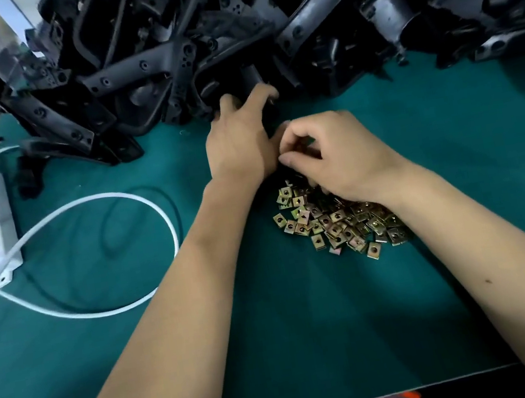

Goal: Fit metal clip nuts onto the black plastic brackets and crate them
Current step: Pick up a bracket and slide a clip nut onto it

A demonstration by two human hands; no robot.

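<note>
black brackets (258, 18), brass-yellow clip nuts (335, 225), teal mat (310, 329)

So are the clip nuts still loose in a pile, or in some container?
Loose in a pile: the clip nuts lie heaped directly on the green mat, under the right hand, with no tray or box around them.

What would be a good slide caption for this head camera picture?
Left hand grips a black plastic bracket while right hand works beside it, above brass-coloured metal clip nuts on a green mat.
</note>
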